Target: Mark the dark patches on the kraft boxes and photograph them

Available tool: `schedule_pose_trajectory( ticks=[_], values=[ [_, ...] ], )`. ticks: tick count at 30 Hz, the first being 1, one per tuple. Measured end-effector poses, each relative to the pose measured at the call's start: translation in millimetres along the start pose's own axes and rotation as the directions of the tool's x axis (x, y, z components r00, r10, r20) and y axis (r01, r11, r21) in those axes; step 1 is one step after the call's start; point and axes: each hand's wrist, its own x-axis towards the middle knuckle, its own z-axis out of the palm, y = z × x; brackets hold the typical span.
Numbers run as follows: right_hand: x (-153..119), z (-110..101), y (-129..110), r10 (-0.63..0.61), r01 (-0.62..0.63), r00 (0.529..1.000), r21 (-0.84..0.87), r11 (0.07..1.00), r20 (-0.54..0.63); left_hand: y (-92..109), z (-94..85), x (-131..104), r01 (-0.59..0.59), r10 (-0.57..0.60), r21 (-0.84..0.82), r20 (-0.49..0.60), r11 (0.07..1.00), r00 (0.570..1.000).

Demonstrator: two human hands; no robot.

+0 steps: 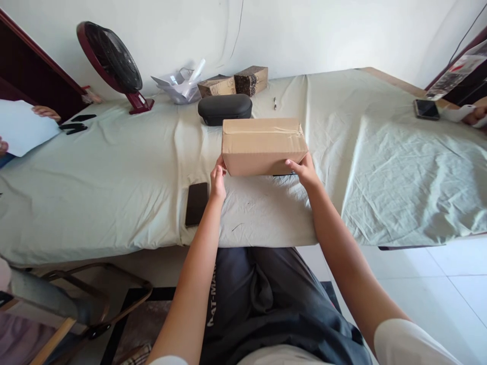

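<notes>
A closed brown cardboard box [262,144] is held between my two hands over the cloth-covered table [133,203]. My left hand [218,178] grips its lower left corner, fingers curled. At the lower right corner is my right hand [304,170], its thumb along the front face and the other fingers hidden behind the side. A small dark edge of something shows under the box near my right thumb. The dark phone [197,204] lies just left of my left forearm. Behind the box sits a black oval case [224,109].
Along the wall stand a red fan [114,63], a plastic basket [180,88] with items and two patterned boxes [251,80]. A pen [275,103] lies nearby. Another person's hand [46,112] holds white paper at left; a phone [426,109] and another hand are at right.
</notes>
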Motion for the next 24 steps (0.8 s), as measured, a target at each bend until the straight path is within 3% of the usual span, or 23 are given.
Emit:
schedule_pose_trajectory(
  ticks=[3,10,16,20,24],
  values=[
    [-1,-2,1,0.008,-0.006,0.999,0.044,0.999,-0.043,3,-0.9,-1,-0.06,0.059,0.027,0.012,0.998,0.998],
    [-6,-6,-8,0.117,-0.127,0.987,0.089,0.988,0.106,11,-1.9,-1,-0.105,0.106,-0.087,0.009,0.991,0.994],
    [-5,-7,6,0.221,-0.229,0.973,0.137,0.964,0.065,12,-2.5,-2,-0.072,0.077,-0.091,0.055,0.993,0.996],
    [-3,-8,11,0.228,-0.236,0.971,0.147,0.961,0.068,8,-1.2,-1,-0.068,0.078,-0.106,0.09,0.992,0.993],
    [-4,-6,5,0.246,-0.254,0.967,0.156,0.955,0.066,4,-1.4,0,0.036,-0.025,-0.097,0.114,0.995,0.993]
  ],
)
